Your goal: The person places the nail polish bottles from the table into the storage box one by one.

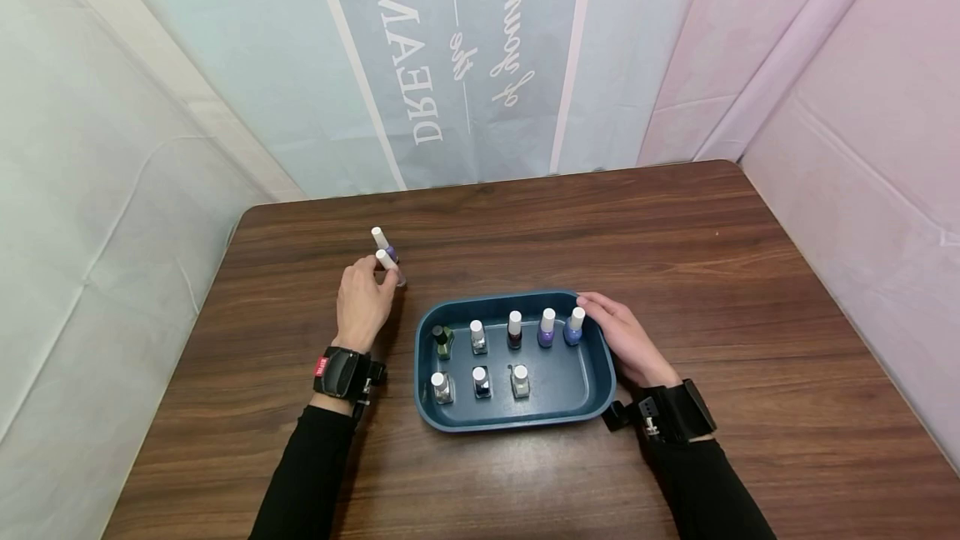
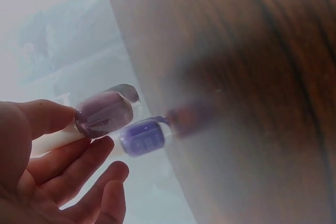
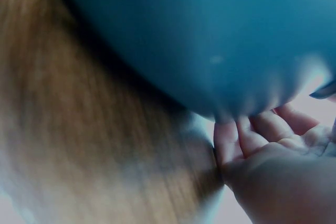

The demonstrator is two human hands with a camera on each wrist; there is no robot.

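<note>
My left hand (image 1: 363,300) pinches a white-capped nail polish bottle (image 2: 106,113) with mauve polish between thumb and fingertips, tilted, at the table's far left. Just beyond it stands a purple nail polish bottle (image 2: 143,137), also white-capped. At the far right corner of a dark blue tray (image 1: 517,423), my right hand (image 1: 626,338) holds the rim, its fingers against the outer wall in the right wrist view. Inside the tray, nail polish bottles stand in two rows, among them a black-capped green one (image 1: 442,342), a purple one (image 1: 547,330) and a blue one (image 1: 573,328).
The brown wood-grain table (image 1: 750,315) extends around the tray. A printed cloth (image 1: 480,65) hangs behind its back edge, with pale sheets at both sides. A black wrist device (image 1: 347,373) is strapped on the left wrist, another (image 1: 678,412) on the right.
</note>
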